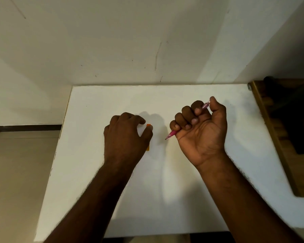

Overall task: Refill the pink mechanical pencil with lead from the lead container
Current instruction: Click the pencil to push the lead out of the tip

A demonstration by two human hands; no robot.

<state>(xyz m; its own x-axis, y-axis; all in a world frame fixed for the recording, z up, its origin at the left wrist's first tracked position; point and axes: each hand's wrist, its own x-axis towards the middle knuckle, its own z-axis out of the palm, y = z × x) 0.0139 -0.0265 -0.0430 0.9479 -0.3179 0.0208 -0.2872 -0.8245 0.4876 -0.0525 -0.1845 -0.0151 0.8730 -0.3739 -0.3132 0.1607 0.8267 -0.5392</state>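
Note:
My right hand point(199, 130) is curled in a fist round the pink mechanical pencil point(171, 134), palm turned up. The pencil's tip sticks out at the lower left of the fist and its clear pink rear end shows near my thumb at the upper right. My left hand point(125, 135) lies palm down over the orange lead container point(148, 125) on the white table point(182, 199). Only an orange corner shows by my thumb tip, and another sliver peeks out below the hand. How the fingers hold it is hidden.
A brown wooden frame point(274, 137) runs along the table's right edge, with dark objects behind it. The white wall stands right behind the table's far edge. Beige floor lies beyond the left edge.

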